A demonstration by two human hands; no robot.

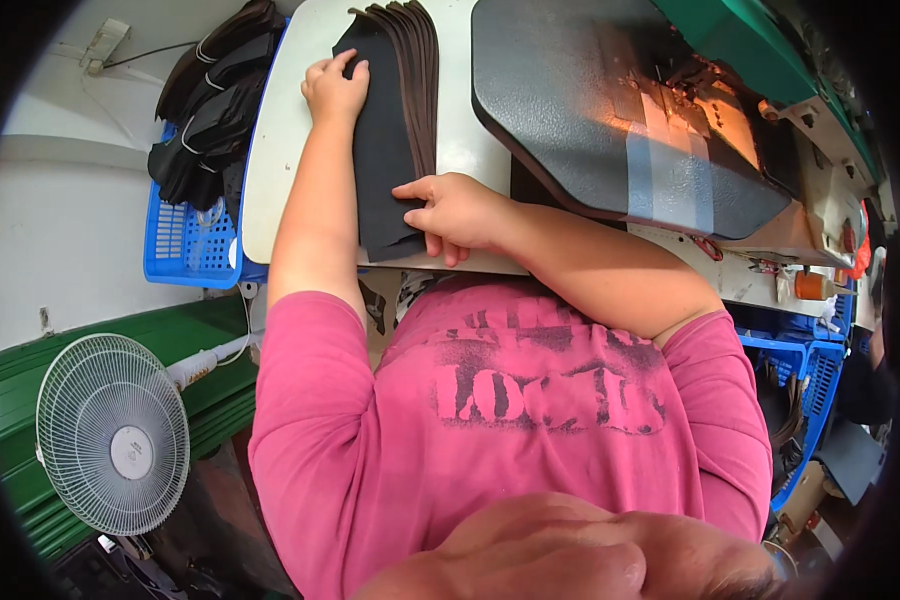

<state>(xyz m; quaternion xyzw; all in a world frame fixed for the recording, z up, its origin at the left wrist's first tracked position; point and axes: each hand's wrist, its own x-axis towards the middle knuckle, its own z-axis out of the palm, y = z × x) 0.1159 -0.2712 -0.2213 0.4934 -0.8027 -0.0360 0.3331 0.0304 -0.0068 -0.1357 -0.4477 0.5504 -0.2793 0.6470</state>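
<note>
A stack of flat dark pieces (395, 110), black on top with brown edges fanned out at its right, lies on the white table (280, 130). My left hand (335, 88) rests on the far left corner of the top black piece, fingers curled over its edge. At the stack's near end, close to the table's front edge, my right hand (452, 212) pinches the pieces with fingers and thumb. My pink shirt fills the lower middle of the view.
A grey sewing-machine bed (570, 110) with pale blue tape strips and an orange-lit needle area sits right of the stack. A blue basket (185, 240) of dark pieces hangs at the table's left. A white fan (112, 435) stands lower left. More blue baskets (805, 370) are at right.
</note>
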